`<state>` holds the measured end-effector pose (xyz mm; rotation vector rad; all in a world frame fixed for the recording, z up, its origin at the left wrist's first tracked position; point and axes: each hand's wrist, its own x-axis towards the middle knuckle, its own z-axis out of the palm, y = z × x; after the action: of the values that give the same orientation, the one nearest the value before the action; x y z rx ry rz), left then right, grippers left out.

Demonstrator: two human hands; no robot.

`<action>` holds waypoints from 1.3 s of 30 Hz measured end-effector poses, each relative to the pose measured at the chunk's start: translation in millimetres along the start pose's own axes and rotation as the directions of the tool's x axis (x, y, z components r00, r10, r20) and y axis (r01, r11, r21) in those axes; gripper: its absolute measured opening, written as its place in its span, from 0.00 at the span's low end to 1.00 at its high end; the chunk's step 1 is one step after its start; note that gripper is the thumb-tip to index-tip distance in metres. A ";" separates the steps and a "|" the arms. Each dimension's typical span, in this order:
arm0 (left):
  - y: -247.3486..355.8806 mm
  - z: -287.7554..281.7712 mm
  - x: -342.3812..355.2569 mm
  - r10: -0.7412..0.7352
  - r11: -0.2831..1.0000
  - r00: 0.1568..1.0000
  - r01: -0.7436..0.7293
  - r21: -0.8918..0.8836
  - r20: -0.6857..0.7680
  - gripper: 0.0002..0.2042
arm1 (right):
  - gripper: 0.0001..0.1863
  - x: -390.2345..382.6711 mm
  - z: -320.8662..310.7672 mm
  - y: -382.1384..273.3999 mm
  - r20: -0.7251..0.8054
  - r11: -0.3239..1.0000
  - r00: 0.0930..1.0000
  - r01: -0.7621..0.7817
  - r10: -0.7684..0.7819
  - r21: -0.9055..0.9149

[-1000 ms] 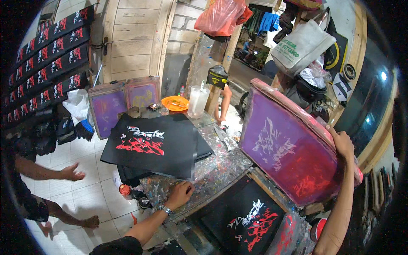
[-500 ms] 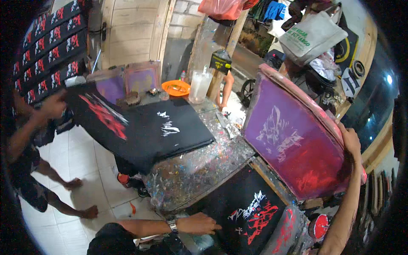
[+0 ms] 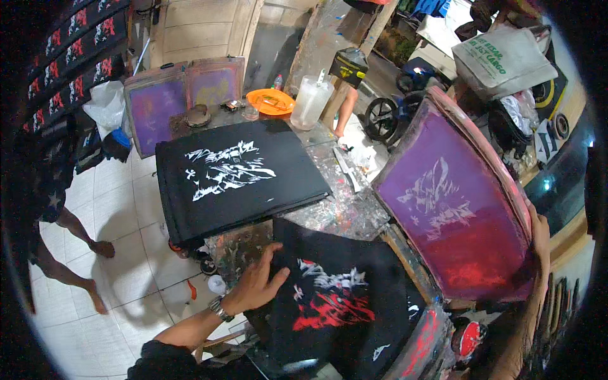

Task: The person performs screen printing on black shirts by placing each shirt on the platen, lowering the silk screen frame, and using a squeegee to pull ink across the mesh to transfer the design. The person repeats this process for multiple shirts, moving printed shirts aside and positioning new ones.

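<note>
My left hand grips the left edge of a black sheet printed in white and red on the lower work surface. The sheet is partly raised, exposing another printed one beneath. My right hand is closed on the pink-edged frame of a tilted purple screen, red across its lower part and marked with a pale design. Left of the screen, a stack of black sheets with white print on top lies on the paint-spattered table. A red tub sits by my right forearm.
A co-worker's legs stand at left near hanging printed sheets. Two screens, an orange plate, a jug and a knife rest at the back. A person's leg and a wheel show beyond.
The co-worker lifted the red-and-white sheet off the stack, leaving white print on top. My left hand moved onto the lower sheet, now partly raised. The view has shifted.
</note>
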<state>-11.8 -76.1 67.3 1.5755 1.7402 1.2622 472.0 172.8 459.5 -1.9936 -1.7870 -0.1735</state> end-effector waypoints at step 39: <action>55.7 172.5 -14.1 0.336 0.567 0.649 -0.718 0.403 0.683 0.40 | 0.40 -61.4 -20.4 -62.2 -0.116 0.993 0.992 0.039 -0.052 -0.110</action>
<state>162.8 -40.1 31.4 2.7407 1.3713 0.2551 406.8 112.0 469.4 -1.9716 -1.7822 -0.4030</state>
